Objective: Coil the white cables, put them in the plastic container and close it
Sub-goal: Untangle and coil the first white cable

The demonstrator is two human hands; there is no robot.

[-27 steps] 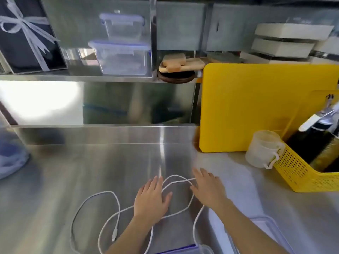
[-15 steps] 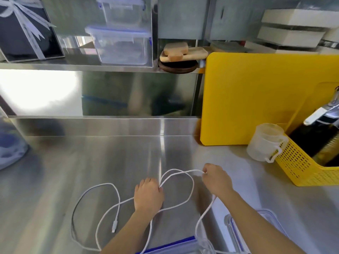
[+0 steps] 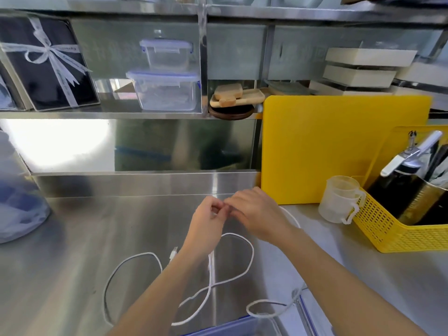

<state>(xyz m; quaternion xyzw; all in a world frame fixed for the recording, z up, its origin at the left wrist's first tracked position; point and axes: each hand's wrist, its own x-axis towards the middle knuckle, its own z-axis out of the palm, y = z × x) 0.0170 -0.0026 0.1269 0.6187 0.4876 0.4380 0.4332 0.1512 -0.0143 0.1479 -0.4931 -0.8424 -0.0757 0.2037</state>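
The steel bench (image 3: 72, 275) carried everything, with a yellow board (image 3: 339, 146) propped at its back and a yellow basket (image 3: 400, 229) to the right. At the near edge stood the plastic container (image 3: 242, 327), blue-rimmed and open, only its far rim in view; what looked like its lid (image 3: 305, 314) lay just beside it on the right. The white cable (image 3: 242, 265) sprawled in loose loops across the bench between the arms, one plug end (image 3: 173, 252) lying free by the left wrist and a small loop draped over the container's rim — none of it was coiled yet. The left hand (image 3: 206, 226) and the right hand (image 3: 259, 214) met above the bench, fingers (image 3: 218, 210) pinched narrow together, seemingly on a strand of cable, though the pinch itself was too small to make out. This looked like the very start of the coiling step. The next move would call for drawing the slack up loop by loop into one hand — keeping the turns even, so the bundle fits the container
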